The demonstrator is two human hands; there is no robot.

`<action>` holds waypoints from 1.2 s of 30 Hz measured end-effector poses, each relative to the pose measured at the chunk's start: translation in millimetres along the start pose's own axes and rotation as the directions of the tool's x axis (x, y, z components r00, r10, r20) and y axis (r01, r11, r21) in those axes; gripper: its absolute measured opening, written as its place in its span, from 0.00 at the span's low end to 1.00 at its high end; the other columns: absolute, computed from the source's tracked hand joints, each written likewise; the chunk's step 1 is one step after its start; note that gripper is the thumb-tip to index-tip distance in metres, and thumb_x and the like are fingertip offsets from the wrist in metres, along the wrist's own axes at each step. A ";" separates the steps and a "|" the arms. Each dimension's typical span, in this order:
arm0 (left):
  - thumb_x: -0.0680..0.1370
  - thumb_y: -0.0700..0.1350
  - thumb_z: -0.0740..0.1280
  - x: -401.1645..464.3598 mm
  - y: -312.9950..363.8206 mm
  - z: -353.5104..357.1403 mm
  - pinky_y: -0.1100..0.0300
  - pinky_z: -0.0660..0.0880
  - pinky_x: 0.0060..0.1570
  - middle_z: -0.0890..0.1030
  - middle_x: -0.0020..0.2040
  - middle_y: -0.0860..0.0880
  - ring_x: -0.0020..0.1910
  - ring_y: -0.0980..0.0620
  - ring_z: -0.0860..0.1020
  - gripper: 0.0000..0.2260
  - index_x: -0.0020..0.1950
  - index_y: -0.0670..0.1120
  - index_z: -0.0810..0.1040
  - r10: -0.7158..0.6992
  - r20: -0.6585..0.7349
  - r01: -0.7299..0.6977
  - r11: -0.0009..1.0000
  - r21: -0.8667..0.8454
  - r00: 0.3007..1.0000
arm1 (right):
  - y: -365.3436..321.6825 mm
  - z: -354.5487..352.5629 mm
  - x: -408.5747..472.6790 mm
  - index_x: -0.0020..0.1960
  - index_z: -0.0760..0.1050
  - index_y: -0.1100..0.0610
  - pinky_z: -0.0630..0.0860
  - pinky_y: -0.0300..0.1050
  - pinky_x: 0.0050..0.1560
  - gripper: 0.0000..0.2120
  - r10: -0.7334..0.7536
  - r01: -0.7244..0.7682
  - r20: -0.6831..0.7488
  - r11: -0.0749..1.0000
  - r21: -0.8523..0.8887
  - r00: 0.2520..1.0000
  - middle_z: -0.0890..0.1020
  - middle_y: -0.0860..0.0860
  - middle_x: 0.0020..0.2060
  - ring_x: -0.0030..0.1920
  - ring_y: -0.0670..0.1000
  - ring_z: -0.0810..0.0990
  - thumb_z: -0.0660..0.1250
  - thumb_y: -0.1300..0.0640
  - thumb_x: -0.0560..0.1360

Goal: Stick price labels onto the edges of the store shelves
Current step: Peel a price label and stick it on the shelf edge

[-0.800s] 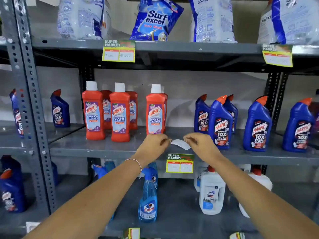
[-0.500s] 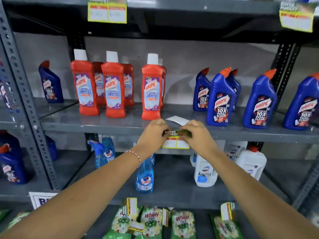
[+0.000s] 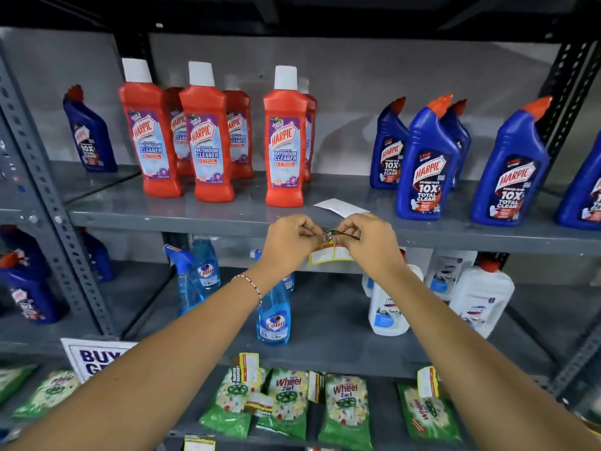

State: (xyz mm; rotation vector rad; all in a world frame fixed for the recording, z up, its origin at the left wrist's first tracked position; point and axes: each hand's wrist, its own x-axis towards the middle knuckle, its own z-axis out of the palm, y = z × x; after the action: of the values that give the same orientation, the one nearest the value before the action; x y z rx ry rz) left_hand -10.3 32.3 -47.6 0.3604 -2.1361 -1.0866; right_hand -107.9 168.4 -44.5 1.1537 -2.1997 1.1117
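Item: price label (image 3: 331,252), yellow-bordered w/ green header. Loc.: front edge of the middle shelf (image 3: 195,221), between red bathroom-cleaner bottles (image 3: 284,138) and blue toilet-cleaner bottles (image 3: 426,164). Lower part w/ white price boxes hung below the lip; green top strip sat bent at the lip, between both hands.

Left hand (image 3: 291,242): fingers curled in tight, thumb and forefinger pinched on the label's top-left corner. Beaded bracelet (image 3: 250,284) on that wrist.

Right hand (image 3: 370,240): likewise closed to a pinch, on the top strip's right part; nothing else held.

Loose item: white paper slip (image 3: 340,206) lay flat on the shelf just behind the hands, prob. the label's backing, can't confirm.

Below: spray bottles (image 3: 273,317) and white jugs (image 3: 388,307) on next shelf; green sachets (image 3: 287,402) w/ further labels on lowest.

Step in hand (est.): fixing this label to the lip; top strip looked not yet pressed flat. Whether adhesive had caught, can't tell.

Next move calls for (est.): header kept level along the edge, then pressed down and smoothed outward w/ both thumbs, w/o creasing or skewing it.
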 end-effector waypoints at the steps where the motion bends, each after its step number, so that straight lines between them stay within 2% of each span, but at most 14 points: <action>1: 0.70 0.38 0.77 -0.9 -1.5 -0.9 0.67 0.75 0.37 0.82 0.32 0.58 0.30 0.61 0.79 0.09 0.34 0.49 0.80 -0.004 0.010 0.004 1.000 0.001 1.000 | 0.7 -1.7 1.3 0.43 0.83 0.59 0.74 0.44 0.45 0.05 -0.005 0.005 0.022 1.000 0.003 1.000 0.84 0.55 0.41 0.42 0.53 0.80 0.77 0.63 0.68; 5: 0.70 0.37 0.77 -10.9 -9.8 -3.0 0.61 0.78 0.40 0.85 0.35 0.48 0.34 0.55 0.82 0.10 0.35 0.50 0.80 -0.080 0.046 0.084 0.991 -0.100 0.996 | 6.4 -8.6 -2.5 0.42 0.83 0.57 0.76 0.43 0.46 0.05 -0.012 0.002 0.135 0.997 0.075 0.991 0.82 0.49 0.39 0.41 0.49 0.80 0.78 0.63 0.68; 9: 0.70 0.34 0.76 -24.4 -17.9 -10.7 0.66 0.78 0.33 0.84 0.29 0.54 0.30 0.61 0.81 0.09 0.37 0.48 0.82 -0.172 0.023 0.172 0.954 -0.245 0.985 | 8.0 0.2 -20.9 0.47 0.83 0.52 0.77 0.37 0.47 0.08 0.016 -0.055 0.185 0.977 0.208 0.983 0.85 0.47 0.39 0.42 0.43 0.82 0.76 0.62 0.70; 12: 0.69 0.34 0.77 -35.1 -27.9 -27.2 0.69 0.76 0.30 0.85 0.28 0.55 0.29 0.61 0.82 0.09 0.38 0.48 0.83 -0.228 -0.027 0.210 0.931 -0.298 0.973 | -2.8 15.3 -29.1 0.47 0.83 0.49 0.77 0.40 0.45 0.06 0.035 -0.080 0.183 0.967 0.240 0.982 0.86 0.45 0.41 0.43 0.44 0.83 0.76 0.58 0.71; 16: 0.69 0.32 0.77 -42.8 -42.5 -62.9 0.70 0.76 0.30 0.85 0.29 0.54 0.29 0.61 0.82 0.09 0.39 0.45 0.83 -0.275 -0.123 0.220 0.914 -0.339 0.953 | -33.9 38.2 -20.8 0.48 0.85 0.53 0.78 0.44 0.48 0.05 -0.022 -0.035 0.222 0.968 0.249 0.975 0.87 0.49 0.44 0.45 0.46 0.83 0.74 0.59 0.73; 20: 0.69 0.32 0.77 -39.3 -60.6 -106.3 0.65 0.80 0.32 0.85 0.30 0.53 0.30 0.57 0.83 0.08 0.39 0.45 0.83 -0.296 -0.179 0.222 0.912 -0.346 0.938 | -72.1 65.6 -8.9 0.51 0.85 0.55 0.80 0.48 0.52 0.06 -0.060 0.001 0.232 0.970 0.244 0.971 0.87 0.51 0.47 0.47 0.49 0.83 0.74 0.60 0.74; 25: 0.68 0.35 0.79 -23.6 -79.6 -153.4 0.62 0.82 0.35 0.86 0.33 0.51 0.33 0.54 0.84 0.09 0.38 0.46 0.82 -0.285 -0.241 0.204 0.928 -0.312 0.928 | -113.5 99.9 5.1 0.50 0.85 0.55 0.80 0.50 0.50 0.06 -0.086 0.046 0.151 0.968 0.248 0.985 0.87 0.51 0.46 0.45 0.48 0.82 0.74 0.59 0.73; 30: 0.68 0.37 0.79 -7.1 -96.0 -182.5 0.61 0.80 0.34 0.85 0.33 0.50 0.31 0.54 0.84 0.09 0.36 0.48 0.82 -0.253 -0.236 0.204 0.956 -0.213 0.938 | -138.1 128.3 13.7 0.50 0.84 0.51 0.79 0.48 0.45 0.06 -0.044 0.026 0.117 0.988 0.152 0.992 0.86 0.48 0.45 0.45 0.50 0.83 0.73 0.56 0.74; 33: 0.68 0.39 0.80 -0.4 -105.2 -188.7 0.58 0.81 0.37 0.85 0.34 0.49 0.34 0.51 0.84 0.10 0.35 0.50 0.81 -0.224 -0.232 0.195 0.970 -0.142 0.947 | -144.7 137.4 14.9 0.49 0.85 0.51 0.78 0.48 0.43 0.05 -0.037 0.032 0.058 0.996 0.087 0.998 0.86 0.48 0.44 0.45 0.50 0.82 0.73 0.55 0.74; 36: 0.68 0.41 0.80 2.9 -111.6 -190.0 0.60 0.81 0.36 0.84 0.33 0.50 0.32 0.55 0.83 0.10 0.34 0.51 0.80 -0.187 -0.219 0.168 0.980 -0.102 0.958 | -148.5 141.4 14.5 0.48 0.85 0.50 0.78 0.48 0.41 0.04 -0.047 0.046 0.029 0.999 0.021 0.998 0.86 0.48 0.43 0.44 0.51 0.81 0.74 0.55 0.73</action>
State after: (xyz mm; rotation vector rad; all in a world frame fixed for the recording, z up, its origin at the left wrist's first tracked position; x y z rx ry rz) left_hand 112.8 -150.2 -58.4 0.6182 -1.8776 -1.1693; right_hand 6.2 -2.6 -50.8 1.2310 -2.1776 1.1063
